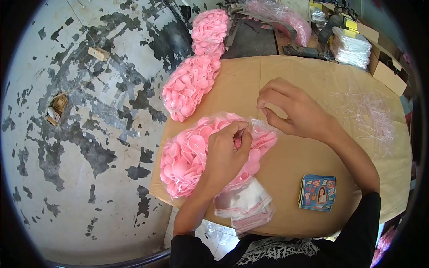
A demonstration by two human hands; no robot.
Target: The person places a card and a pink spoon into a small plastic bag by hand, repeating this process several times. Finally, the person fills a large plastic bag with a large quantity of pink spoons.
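Note:
A clear plastic bag of pink plastic spoons [178, 167] lies on the brown paper-covered table. My left hand [228, 149] is over it, thumb and forefinger pinched together at the bag's upper right part, apparently on the film; the exact grip is partly hidden. To the right of that, my right hand [290, 107] is raised over the table with fingers curved and thumb apart, nothing visible between them. Flat clear bags with pink edges [246, 205] lie just below the spoon bag. A stack of blue printed cards [317, 193] rests near my right forearm.
Two more filled bags of pink spoons [192, 87] [210, 31] lie along the left and back edge. Loose thin pink strands [375, 118] are scattered at right. Packs of clear bags [351, 47] and an open carton [389, 69] stand at back right. A peeling wall [89, 147] borders the left.

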